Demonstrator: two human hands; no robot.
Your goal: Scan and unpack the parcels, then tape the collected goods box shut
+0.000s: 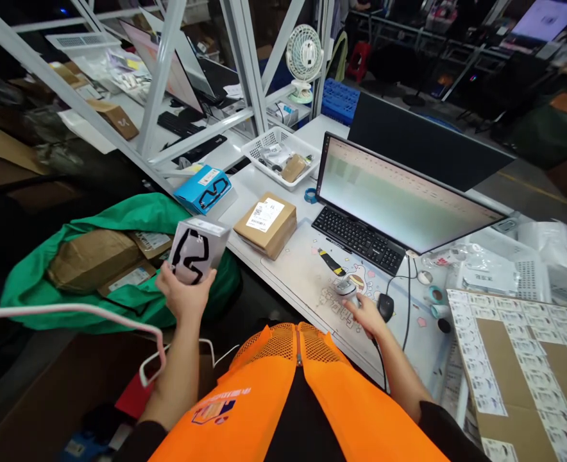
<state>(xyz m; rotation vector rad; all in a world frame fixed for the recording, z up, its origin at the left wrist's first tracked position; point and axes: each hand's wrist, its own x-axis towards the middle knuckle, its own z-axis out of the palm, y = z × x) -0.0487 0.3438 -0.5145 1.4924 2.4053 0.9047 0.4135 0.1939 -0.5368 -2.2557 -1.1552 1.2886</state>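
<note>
Beyond the left edge of the pale desk [247, 183], the left hand [186, 294] grips a grey box [193, 253], long axis nearly upright, well left of the scanner [346, 286] gripped by the right hand [367, 316].

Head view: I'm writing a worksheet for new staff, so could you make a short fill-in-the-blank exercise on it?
1. The left hand holds a pale box with a ____ design.
2. The scanner is in the person's ____ hand.
3. The cloth bag holding brown packages is ____.
Missing words: black; right; green.
</note>
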